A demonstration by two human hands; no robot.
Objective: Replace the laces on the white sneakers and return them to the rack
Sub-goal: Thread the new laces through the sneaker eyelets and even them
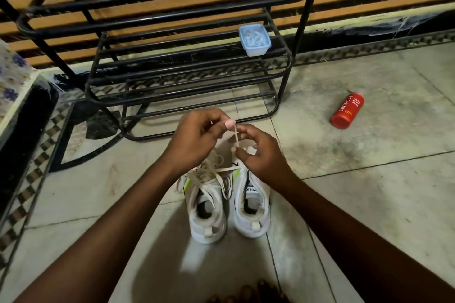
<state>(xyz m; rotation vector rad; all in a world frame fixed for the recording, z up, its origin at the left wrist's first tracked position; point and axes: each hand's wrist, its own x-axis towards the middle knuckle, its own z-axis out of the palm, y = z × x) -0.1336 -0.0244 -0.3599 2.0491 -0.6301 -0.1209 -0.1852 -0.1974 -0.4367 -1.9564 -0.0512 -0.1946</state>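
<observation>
**A:** Head view: where are the sneakers?

**B:** On the tiled floor (369, 179), side by side in front of the person, heels toward the camera. The left sneaker (208, 214) and the right sneaker (252, 206) are just beside each other, toes pointing at the black metal rack (172, 61), which stands on the floor beyond them.

**A:** And the hands?

**B:** Both are raised above the toes of the shoes, close together. The left hand (197, 135) pinches a pale lace (236, 136) between thumb and fingers. The right hand (261, 157) pinches the same lace a little lower, so a short stretch runs taut between the two.

**A:** Is either shoe laced?

**B:** The left sneaker carries a loose tangle of lace over its tongue, and one strand crosses from it toward the right sneaker. How far the right one is threaded I cannot tell; the hand covers its front.

**A:** Anything on the rack?

**B:** A small blue-lidded container (254, 39) sits at the right end of a middle shelf.

**A:** Elsewhere?

**B:** A red bottle (347, 110) lies on its side on the floor, well to the right of the rack. A patterned cloth (12, 74) shows at the left edge, and toes (246, 294) at the bottom edge.
</observation>
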